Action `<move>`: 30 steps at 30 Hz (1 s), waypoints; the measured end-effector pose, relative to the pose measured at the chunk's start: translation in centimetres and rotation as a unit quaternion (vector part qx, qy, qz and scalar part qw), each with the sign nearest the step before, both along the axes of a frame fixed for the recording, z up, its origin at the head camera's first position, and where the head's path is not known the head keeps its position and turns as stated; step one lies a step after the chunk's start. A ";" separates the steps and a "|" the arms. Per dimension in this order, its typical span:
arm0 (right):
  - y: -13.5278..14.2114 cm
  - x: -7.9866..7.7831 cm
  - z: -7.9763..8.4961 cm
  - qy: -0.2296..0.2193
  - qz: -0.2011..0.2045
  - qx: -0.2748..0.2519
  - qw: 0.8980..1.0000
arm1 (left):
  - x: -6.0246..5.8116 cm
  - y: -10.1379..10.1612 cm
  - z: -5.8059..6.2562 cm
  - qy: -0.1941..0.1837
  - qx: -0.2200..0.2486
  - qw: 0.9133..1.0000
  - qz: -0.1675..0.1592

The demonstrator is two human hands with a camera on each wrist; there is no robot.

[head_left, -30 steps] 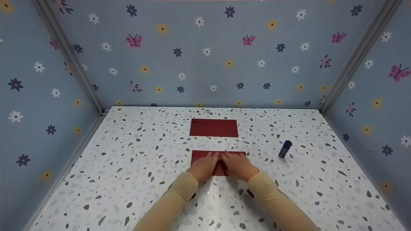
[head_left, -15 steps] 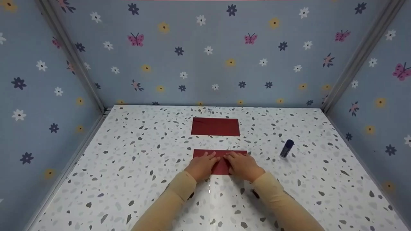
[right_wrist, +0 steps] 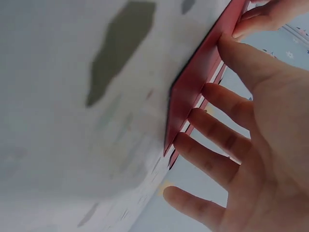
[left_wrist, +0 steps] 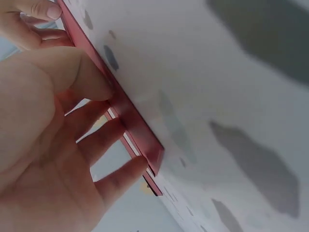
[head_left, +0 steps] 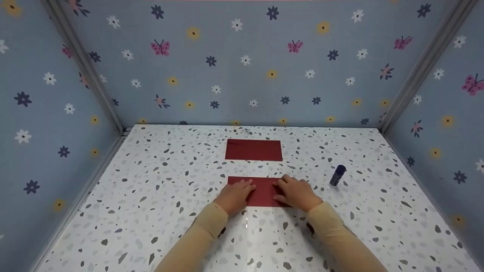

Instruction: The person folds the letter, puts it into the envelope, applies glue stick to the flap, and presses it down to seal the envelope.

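Note:
A red rectangular sheet, probably paper, lies flat on the speckled table in the head view. My left hand rests on its left part with fingers extended. On the sheet's right part, my right hand touches it with fingertips and thumb. In the left wrist view, the left hand has its fingertips on the red sheet, the thumb near the close edge. Spread fingers of the right hand meet the red sheet in the right wrist view, with the little finger off it.
Behind the near sheet lies a second red rectangle of similar shape. To the right stands or leans a dark glue stick with a blue cap. Flowered panels enclose the table at the back and both sides.
Both hands were together at the sheet's middle and have slid apart. The right hand has moved further, towards the right end; the left has shifted slightly left. The sheet stays in place.

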State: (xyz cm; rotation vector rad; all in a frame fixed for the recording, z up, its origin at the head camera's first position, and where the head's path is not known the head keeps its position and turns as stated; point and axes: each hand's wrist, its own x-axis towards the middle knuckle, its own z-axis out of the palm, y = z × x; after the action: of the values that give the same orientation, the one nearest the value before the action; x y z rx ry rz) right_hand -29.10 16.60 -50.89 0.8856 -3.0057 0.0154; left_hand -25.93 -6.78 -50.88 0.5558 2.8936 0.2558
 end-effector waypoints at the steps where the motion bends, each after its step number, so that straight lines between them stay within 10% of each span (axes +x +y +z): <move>1: 0.1 0.0 -0.1 -0.001 0.001 -0.003 1.000 | 0.0 0.0 0.0 0.004 -0.005 1.000 0.003; 30: 1.0 0.1 0.4 -0.028 -0.037 -0.018 0.999 | 0.0 -1.9 0.5 0.037 -0.029 0.999 0.006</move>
State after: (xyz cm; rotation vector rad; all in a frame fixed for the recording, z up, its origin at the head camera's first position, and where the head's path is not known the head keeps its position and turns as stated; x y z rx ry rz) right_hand -29.01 17.60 -50.49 0.7827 -3.0773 0.0947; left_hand -25.90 -8.67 -50.35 0.5486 2.9657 0.1547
